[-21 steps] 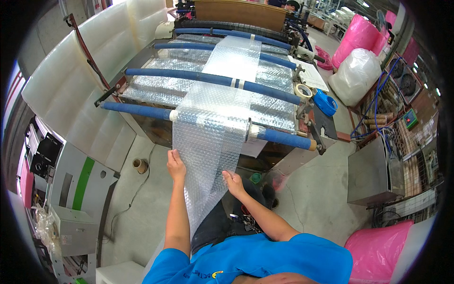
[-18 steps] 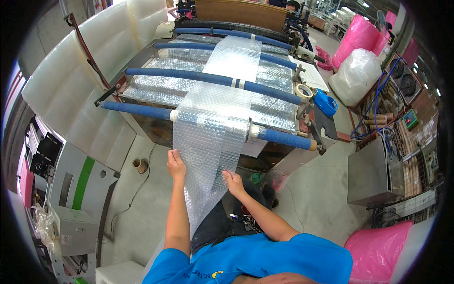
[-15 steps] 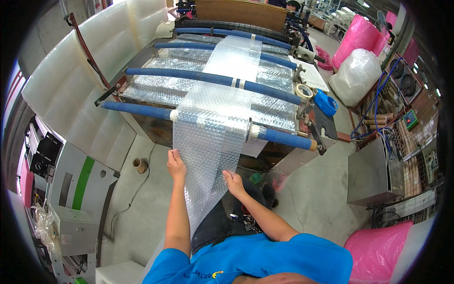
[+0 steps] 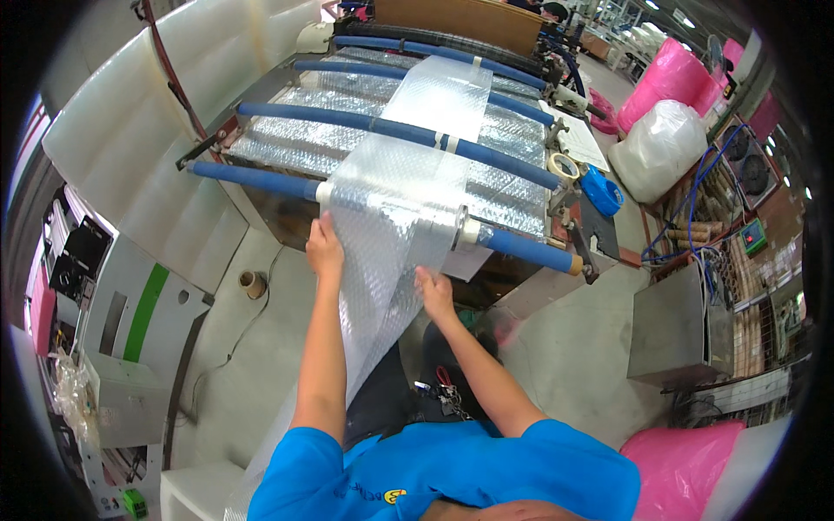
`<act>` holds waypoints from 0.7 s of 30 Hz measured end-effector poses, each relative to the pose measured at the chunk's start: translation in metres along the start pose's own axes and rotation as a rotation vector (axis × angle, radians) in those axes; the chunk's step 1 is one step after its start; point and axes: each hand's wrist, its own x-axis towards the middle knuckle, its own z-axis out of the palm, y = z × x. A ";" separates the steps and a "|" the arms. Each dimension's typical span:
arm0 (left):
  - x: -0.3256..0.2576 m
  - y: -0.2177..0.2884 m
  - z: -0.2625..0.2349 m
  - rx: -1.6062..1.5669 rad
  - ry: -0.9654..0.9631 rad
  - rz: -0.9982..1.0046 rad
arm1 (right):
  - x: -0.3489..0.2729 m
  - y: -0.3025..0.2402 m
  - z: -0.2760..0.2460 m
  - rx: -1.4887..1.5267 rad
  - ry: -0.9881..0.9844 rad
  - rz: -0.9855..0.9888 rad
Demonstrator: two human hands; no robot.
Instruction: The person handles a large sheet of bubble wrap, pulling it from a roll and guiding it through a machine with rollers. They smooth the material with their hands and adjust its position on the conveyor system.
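Note:
A long strip of clear bubble wrap (image 4: 391,230) runs from the machine, over its front blue roller (image 4: 252,176), and down toward my body. At the strip's left edge, just below the roller, my left hand (image 4: 324,249) is closed on the film. Lower on the right edge my right hand (image 4: 433,293) pinches it, thumb on top. Between the hands the wrap hangs taut, then narrows and trails down past my left side. A metal disc (image 4: 460,227) stands on the roller at the strip's right edge.
Further blue rollers (image 4: 330,115) cross the silvery bed (image 4: 512,195) behind. A tape roll (image 4: 563,167) and blue tape dispenser (image 4: 599,189) lie at the machine's right. A cardboard core (image 4: 252,284) and cable are on the floor at left; a metal cabinet (image 4: 673,326) stands right.
Both hands have moved forward, closer to the front roller, still gripping the wrap's edges. The view has shifted slightly.

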 end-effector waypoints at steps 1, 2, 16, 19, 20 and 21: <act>0.002 0.010 -0.002 0.006 0.000 -0.022 | 0.005 -0.006 0.000 0.008 0.029 -0.005; 0.000 0.017 -0.005 0.015 -0.015 -0.045 | 0.005 -0.011 0.001 0.068 0.068 0.002; -0.024 0.007 -0.085 -0.073 -0.128 0.021 | -0.058 -0.045 0.003 -0.070 -0.335 0.166; -0.012 0.027 -0.107 -0.202 -0.209 -0.040 | -0.080 -0.090 0.001 0.318 -0.327 0.249; -0.011 0.029 -0.109 -0.244 -0.233 -0.072 | -0.081 -0.088 0.002 0.311 -0.319 0.231; -0.014 0.023 -0.107 -0.206 -0.232 -0.055 | -0.081 -0.083 0.003 0.304 -0.315 0.212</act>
